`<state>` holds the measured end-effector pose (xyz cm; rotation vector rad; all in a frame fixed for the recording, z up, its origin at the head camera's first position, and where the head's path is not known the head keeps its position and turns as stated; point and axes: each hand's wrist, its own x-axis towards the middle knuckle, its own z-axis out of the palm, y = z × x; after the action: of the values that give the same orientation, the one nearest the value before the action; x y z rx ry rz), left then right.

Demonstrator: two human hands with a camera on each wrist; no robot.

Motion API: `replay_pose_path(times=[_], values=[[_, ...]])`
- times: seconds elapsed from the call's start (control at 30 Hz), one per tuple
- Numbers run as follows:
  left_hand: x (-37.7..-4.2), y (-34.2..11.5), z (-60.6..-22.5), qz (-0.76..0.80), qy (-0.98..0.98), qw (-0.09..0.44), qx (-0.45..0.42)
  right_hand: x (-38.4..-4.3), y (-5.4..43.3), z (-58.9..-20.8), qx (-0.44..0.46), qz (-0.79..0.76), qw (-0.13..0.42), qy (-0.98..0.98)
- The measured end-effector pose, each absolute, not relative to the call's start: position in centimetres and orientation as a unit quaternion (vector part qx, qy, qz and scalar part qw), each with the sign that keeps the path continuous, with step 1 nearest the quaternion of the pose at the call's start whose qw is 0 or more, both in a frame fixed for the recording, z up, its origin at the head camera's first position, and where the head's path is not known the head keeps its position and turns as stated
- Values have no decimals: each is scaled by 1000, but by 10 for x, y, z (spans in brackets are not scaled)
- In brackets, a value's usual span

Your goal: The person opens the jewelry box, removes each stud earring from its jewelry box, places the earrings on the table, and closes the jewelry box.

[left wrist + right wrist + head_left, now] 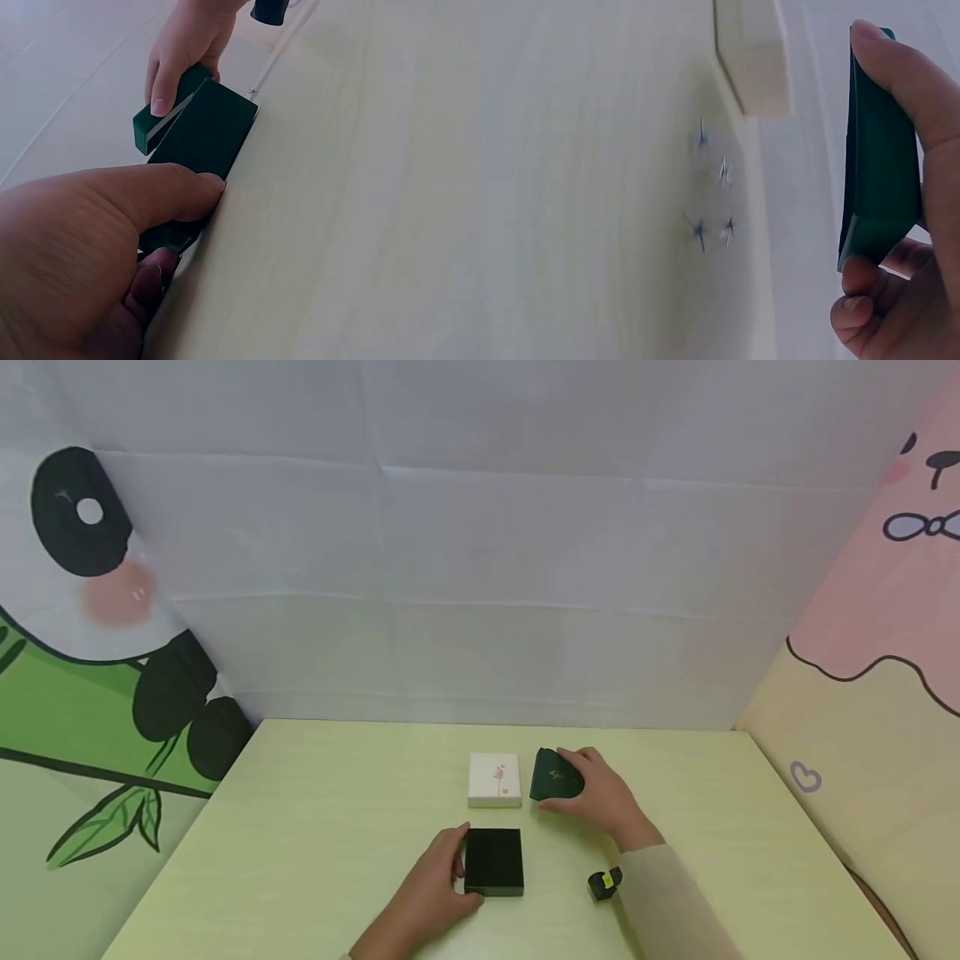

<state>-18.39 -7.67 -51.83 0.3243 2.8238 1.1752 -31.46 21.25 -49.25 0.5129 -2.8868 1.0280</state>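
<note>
My right hand grips a green box lid with gold lettering, thumb on one edge and fingers on the other. In the right wrist view the lid is tilted above the table, its dark inner side facing the tabletop. Several small star-like shiny things are on the table beside it. My left hand holds the near left side of a black-topped box with dark green sides, which sits on the table. The left wrist view shows my thumb along the box's green side, with the fingers partly hidden underneath.
A white box with a pink flower print lies just left of the lid. By my right sleeve is a wrist camera. A white cloth hangs along the table's back edge, with printed cloths at both sides.
</note>
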Motion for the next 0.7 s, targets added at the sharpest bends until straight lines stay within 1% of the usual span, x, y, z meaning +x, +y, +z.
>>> replay_pose_path(times=[0.37, 0.7], values=[[-185, -76, -517, 379, 919, 29, 107, -276, 193, -493, 160, 381, 13, -911], [-183, -75, -517, 382, 918, 33, 106, -254, 177, -490, 212, 384, -11, -899]])
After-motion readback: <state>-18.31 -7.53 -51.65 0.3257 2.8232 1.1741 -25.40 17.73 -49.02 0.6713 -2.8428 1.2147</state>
